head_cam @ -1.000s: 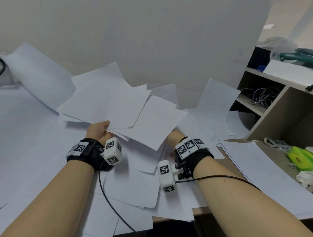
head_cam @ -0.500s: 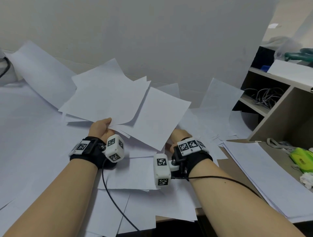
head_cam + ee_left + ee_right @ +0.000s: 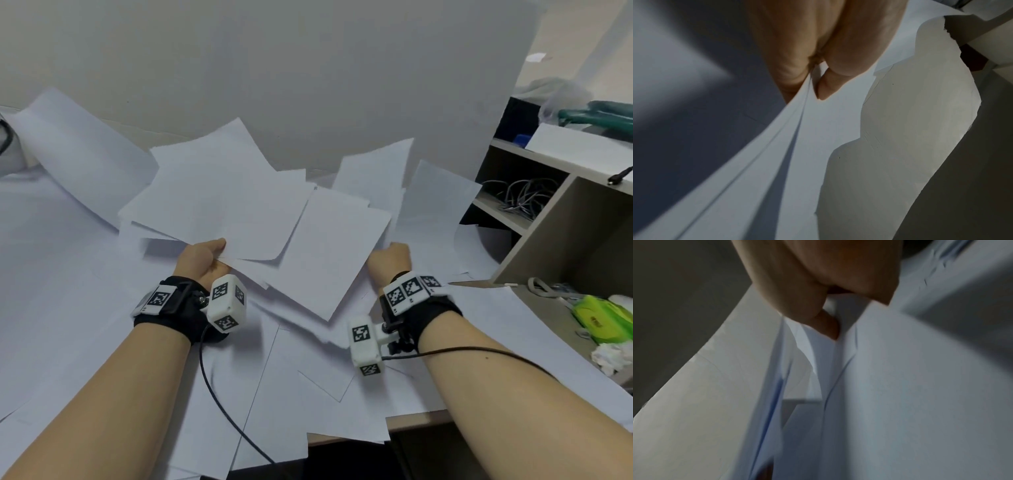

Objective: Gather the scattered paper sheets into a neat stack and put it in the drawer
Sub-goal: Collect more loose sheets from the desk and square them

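Left hand (image 3: pixel 202 258) pinching a fanned bunch of loose white paper sheets (image 3: pixel 239 212) by its near edge, thumb on top, sheets lifted off the paper-strewn desk (image 3: pixel 61 308). Right hand (image 3: pixel 390 262) now further right than half a second ago, out from under the bunch, closed on more white sheets (image 3: pixel 376 178) at the bunch's right edge; right wrist view blurred, thumb (image 3: pixel 818 318) against paper. Bunch spread wider than before. No drawer in view. Beige wooden shelf unit (image 3: pixel 565 219) at right, grey cables (image 3: pixel 524 195) inside.
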`<state>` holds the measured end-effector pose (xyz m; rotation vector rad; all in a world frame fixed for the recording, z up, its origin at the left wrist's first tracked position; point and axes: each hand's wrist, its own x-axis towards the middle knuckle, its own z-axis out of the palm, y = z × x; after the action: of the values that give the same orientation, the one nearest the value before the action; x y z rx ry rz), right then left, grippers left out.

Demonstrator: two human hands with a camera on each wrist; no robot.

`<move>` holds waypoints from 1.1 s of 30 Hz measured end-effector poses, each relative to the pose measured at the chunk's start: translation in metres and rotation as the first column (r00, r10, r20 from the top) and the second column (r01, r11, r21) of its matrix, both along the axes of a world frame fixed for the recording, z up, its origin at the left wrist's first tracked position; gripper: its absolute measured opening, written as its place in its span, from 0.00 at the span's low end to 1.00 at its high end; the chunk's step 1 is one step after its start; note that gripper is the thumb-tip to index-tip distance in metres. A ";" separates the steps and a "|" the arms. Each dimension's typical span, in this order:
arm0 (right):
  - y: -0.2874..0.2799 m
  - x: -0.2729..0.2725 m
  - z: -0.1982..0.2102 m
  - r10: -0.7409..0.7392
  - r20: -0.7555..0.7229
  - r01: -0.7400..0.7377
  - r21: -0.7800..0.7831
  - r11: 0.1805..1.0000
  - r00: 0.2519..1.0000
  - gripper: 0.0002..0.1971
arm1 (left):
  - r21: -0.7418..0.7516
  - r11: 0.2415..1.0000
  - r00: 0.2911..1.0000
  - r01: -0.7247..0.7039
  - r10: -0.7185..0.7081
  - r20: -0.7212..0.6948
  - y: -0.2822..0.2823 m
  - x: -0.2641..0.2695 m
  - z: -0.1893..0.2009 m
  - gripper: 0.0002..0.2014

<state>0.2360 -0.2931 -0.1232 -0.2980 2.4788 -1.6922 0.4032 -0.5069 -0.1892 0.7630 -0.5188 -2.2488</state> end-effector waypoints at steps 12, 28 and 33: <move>0.026 -0.038 0.087 -0.304 -0.271 0.174 -0.415 0.893 0.913 0.10 | -0.269 0.923 0.922 0.277 -0.176 0.346 0.019 -0.010 -0.001 0.12; -0.009 -0.060 -0.002 0.421 0.067 -0.426 0.181 0.886 0.905 0.09 | -0.155 0.893 0.904 0.423 -0.403 0.144 0.019 -0.008 0.001 0.17; -0.040 -0.058 -0.018 0.540 0.066 -0.540 0.223 0.812 0.839 0.16 | -0.204 0.818 0.834 0.538 -0.481 0.270 0.021 -0.013 -0.002 0.14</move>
<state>0.1775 -0.3329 -0.1413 -0.8782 2.2518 -1.1526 0.3900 -0.4855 -0.1909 0.7827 -1.2409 -2.5117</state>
